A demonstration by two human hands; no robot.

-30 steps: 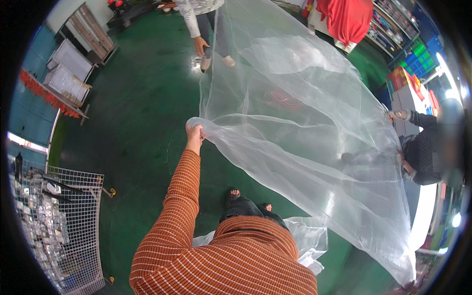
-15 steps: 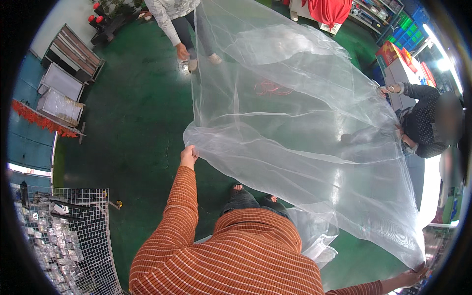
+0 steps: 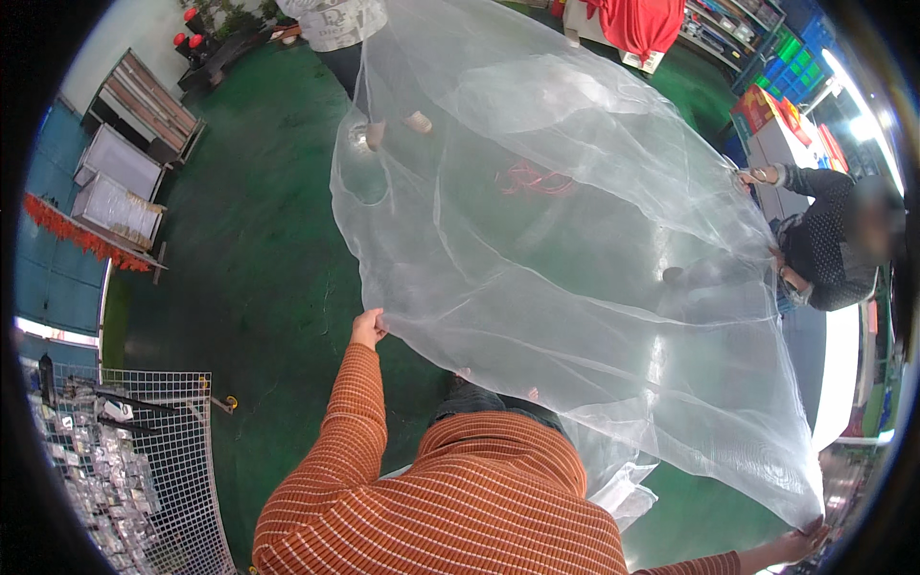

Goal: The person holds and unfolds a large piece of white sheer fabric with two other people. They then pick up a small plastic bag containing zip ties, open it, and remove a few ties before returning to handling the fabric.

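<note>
One view, head cam: two bare hands, both on a translucent white mesh sheet point(image 3: 575, 287). Sheet spans from top centre to lower right of frame, spread loosely above the floor point(image 3: 249, 287), with long folds running across it.

Left hand point(image 3: 368, 328), just left of centre: clenched on the sheet's near edge, fingers pinching a bit of it. Right hand point(image 3: 803, 544), lower right corner: grasping the sheet's corner, edge pulled to a point there; finger detail blurred. Orange striped sweater point(image 3: 441, 498) fills bottom centre.

Co-worker in a dark dotted top point(image 3: 829, 244), right edge of frame: both hands at the sheet's right edge, gathering it. Second person in a pale patterned top point(image 3: 335, 21), top left of centre, stands at the far side; can't tell what those hands do.

Tangle of pink string point(image 3: 535, 178) shows through the sheet, upper centre. Another pale translucent bundle point(image 3: 623, 491) lies low, right of the sweater. White grid rack point(image 3: 192, 460) with small clear packets at lower left; red cloth point(image 3: 637, 27) draped at top right.
</note>
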